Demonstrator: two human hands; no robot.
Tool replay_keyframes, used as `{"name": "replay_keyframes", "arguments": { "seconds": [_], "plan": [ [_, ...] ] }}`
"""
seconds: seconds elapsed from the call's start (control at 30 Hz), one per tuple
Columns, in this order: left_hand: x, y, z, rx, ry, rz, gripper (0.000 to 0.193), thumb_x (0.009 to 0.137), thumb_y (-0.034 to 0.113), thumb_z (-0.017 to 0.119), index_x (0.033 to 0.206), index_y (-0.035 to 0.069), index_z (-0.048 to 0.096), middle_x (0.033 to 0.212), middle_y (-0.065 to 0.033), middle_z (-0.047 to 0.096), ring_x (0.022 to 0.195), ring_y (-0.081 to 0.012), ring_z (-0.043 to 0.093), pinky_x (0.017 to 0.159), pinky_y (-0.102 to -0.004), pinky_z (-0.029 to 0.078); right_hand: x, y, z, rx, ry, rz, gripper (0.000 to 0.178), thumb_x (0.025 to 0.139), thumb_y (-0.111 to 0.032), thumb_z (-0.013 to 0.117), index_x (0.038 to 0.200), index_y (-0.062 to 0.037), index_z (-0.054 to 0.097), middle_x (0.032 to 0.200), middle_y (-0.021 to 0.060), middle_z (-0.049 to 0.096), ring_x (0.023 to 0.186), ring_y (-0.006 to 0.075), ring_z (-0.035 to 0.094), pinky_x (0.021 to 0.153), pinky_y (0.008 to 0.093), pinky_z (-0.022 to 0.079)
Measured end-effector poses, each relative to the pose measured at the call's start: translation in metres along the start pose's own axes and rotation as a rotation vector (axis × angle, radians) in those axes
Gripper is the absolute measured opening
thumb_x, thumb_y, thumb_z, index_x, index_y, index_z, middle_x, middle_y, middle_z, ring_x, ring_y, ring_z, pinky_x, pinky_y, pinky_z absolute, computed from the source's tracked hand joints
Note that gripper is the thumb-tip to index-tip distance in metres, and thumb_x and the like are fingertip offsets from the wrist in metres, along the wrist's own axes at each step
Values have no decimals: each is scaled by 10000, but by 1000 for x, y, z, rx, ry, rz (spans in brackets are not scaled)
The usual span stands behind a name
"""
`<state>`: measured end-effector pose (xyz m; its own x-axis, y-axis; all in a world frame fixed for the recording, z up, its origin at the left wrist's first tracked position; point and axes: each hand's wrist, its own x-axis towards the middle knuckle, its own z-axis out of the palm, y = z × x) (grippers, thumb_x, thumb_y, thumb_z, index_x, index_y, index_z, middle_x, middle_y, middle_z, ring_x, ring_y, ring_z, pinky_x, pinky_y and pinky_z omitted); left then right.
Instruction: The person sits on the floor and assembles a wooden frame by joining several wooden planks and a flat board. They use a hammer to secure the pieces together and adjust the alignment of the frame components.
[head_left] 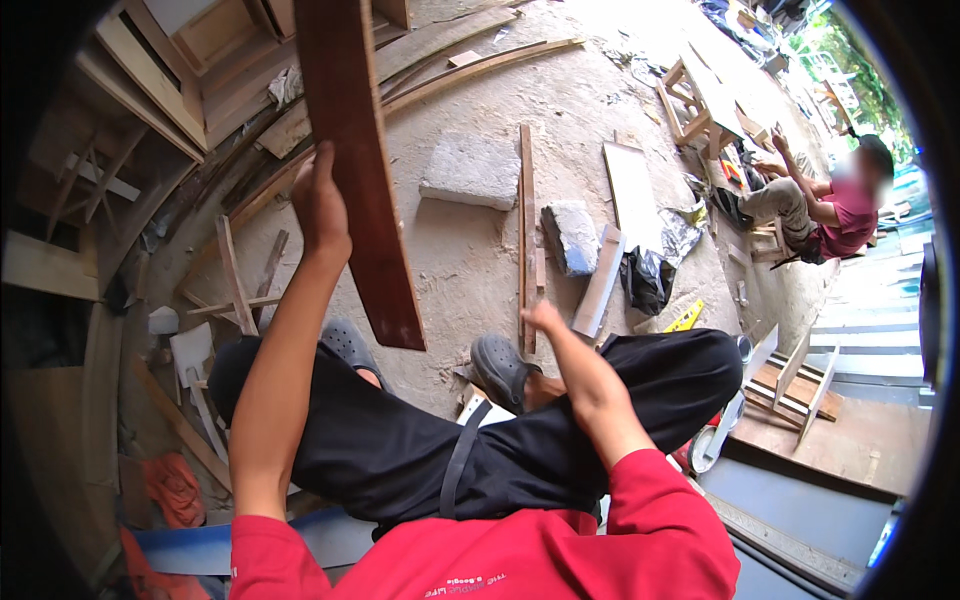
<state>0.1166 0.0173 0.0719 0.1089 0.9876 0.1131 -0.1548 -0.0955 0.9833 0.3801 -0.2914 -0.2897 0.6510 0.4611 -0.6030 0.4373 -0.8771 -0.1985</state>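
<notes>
A long reddish-brown wooden board stands tilted in front of me, its lower end just above the floor near my left shoe. My left hand grips the board along its left edge, the thumb pointing up. Over the floor, above my right shoe, hangs my right hand, apart from the board. Its fingers look curled in, and whatever may be inside them is hidden. Close behind that hand lies a narrow wooden strip.
On the floor ahead are a pale concrete block, a smaller block, a light plank and a black plastic bag. Cabinet frames line the left. A person sits at the far right near a wooden stool.
</notes>
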Motion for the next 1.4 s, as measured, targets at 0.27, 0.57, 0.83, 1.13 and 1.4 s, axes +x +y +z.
{"name": "replay_keyframes", "arguments": {
  "seconds": [0.27,0.57,0.83,1.13,1.4],
  "plan": [
    [-17,44,-59,-204,144,-299,475,897,463,566,1194,92,580,1038,-5,591,961,-167,555,881,-294,422,-46,-24,30,253,23,110,685,771,-273,680,1294,47,375,1207,295,560,1144,435,537,1003,453,424],
    [-18,45,-91,-159,222,-277,554,897,530,530,1232,90,531,1061,-15,538,954,-172,523,872,-313,420,-79,-67,-12,488,307,222,564,819,-356,570,1250,1,501,1076,318,611,1065,459,576,934,492,440],
    [-13,16,-94,19,240,-395,672,845,622,565,1266,101,516,1083,-57,562,955,-184,547,850,-358,457,-96,-101,-18,1022,109,80,467,845,-495,662,897,-45,550,600,68,541,443,184,533,400,343,448],
    [-28,29,-99,32,206,-503,662,835,623,588,1207,76,555,991,-51,576,874,-171,562,783,-344,473,-65,-160,-81,1037,37,-269,436,794,-440,739,842,-45,563,578,43,551,454,144,551,424,294,467],
    [-30,43,-96,71,195,-479,529,858,589,587,1029,89,616,816,-5,546,718,-109,537,643,-288,444,-25,-218,-125,994,288,-334,300,843,-283,639,779,-5,547,532,80,562,436,182,600,399,325,483]
  ]
}}
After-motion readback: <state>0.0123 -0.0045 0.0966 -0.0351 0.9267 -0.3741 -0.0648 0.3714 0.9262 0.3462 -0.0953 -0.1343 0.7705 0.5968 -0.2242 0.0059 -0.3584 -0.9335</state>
